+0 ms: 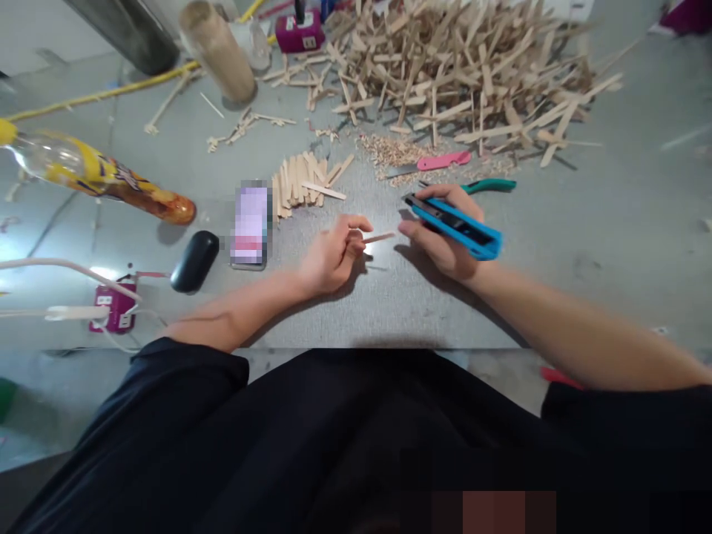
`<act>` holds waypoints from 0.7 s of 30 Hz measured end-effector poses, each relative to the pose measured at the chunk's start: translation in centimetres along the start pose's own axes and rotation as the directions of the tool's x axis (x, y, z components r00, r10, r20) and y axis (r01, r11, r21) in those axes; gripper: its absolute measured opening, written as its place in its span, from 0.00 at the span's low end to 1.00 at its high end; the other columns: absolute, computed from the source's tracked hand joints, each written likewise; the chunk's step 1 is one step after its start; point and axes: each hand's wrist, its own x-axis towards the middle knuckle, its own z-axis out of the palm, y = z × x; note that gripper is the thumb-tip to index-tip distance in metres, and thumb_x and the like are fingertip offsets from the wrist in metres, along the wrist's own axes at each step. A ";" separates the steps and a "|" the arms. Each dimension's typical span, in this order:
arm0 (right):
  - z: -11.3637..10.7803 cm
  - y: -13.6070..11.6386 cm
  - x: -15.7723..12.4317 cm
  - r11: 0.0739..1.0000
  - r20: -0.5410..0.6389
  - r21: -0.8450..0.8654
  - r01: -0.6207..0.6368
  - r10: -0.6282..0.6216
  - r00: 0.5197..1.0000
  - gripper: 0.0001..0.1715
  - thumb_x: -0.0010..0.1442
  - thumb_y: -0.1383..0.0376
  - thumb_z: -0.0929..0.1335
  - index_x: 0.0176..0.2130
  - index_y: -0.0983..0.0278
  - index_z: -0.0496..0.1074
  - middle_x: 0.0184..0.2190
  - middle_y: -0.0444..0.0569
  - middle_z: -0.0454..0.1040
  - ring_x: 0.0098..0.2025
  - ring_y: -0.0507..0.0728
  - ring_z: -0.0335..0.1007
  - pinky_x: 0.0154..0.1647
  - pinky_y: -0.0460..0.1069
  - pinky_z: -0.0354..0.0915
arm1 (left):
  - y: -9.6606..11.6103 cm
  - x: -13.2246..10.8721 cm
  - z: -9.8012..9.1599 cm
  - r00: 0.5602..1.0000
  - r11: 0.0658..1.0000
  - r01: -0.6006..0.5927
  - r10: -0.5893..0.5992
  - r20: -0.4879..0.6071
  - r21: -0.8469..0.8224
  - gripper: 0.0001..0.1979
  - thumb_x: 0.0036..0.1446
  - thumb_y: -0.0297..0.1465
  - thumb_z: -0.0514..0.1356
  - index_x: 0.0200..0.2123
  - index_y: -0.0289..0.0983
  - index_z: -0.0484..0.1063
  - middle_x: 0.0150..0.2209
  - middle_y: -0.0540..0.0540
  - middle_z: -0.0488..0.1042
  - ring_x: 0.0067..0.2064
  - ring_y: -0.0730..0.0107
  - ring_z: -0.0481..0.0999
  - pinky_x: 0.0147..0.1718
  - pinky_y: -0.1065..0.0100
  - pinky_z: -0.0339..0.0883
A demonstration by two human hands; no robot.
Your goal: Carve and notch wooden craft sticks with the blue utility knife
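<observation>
My left hand [337, 256] pinches a short, thin wooden stick [379, 238] that points right. In my right hand [445, 237] lies a blue box cutter [464, 228], its blade end aimed up and left toward the stick. The two are apart, with a small gap between them. Just beyond my right hand are green-handled pliers [492, 185], partly hidden by the fingers. A pink-handled knife [442, 161] rests among wood shavings [389, 154]. To the upper left of my left hand, a row of cut flat sticks [300, 182] lies on the table.
A large heap of wooden sticks [456, 67] covers the back. At left are a phone [250, 222], a black case [194, 261], a drink bottle [111, 174] on its side, a tan cylinder [219, 52] and a purple adapter [113, 308] with white cables. The table's front edge [356, 347] meets my body.
</observation>
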 end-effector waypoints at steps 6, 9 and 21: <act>0.5 -0.8 0.4 0.871 0.240 0.389 -0.300 0.219 0.946 0.40 0.57 0.53 0.84 0.62 0.50 0.70 0.53 0.50 0.91 0.51 0.67 0.93 0.48 0.61 0.88 | 5.0 0.9 1.5 0.805 0.710 0.524 -0.594 -0.001 -0.470 0.16 0.84 0.41 0.61 0.40 0.40 0.74 0.24 0.58 0.59 0.23 0.75 0.56 0.26 0.70 0.51; 0.2 -1.5 0.3 0.757 0.332 0.512 -0.406 0.262 0.906 0.31 0.57 0.59 0.79 0.58 0.52 0.72 0.51 0.49 0.91 0.46 0.66 0.93 0.42 0.60 0.89 | 6.5 1.4 3.3 0.709 0.565 0.551 -0.706 -0.013 -0.614 0.14 0.85 0.33 0.57 0.40 0.40 0.70 0.23 0.58 0.61 0.23 0.76 0.57 0.26 0.72 0.51; 0.9 -2.5 -2.4 0.752 0.378 0.476 -0.457 0.295 0.878 0.41 0.68 0.48 0.86 0.53 0.49 0.56 0.33 0.33 0.85 0.19 0.55 0.79 0.19 0.50 0.80 | 3.1 0.0 6.0 0.881 0.689 0.355 -0.472 -0.019 -0.632 0.30 0.74 0.64 0.68 0.48 0.43 0.72 0.20 0.63 0.61 0.20 0.76 0.56 0.21 0.71 0.51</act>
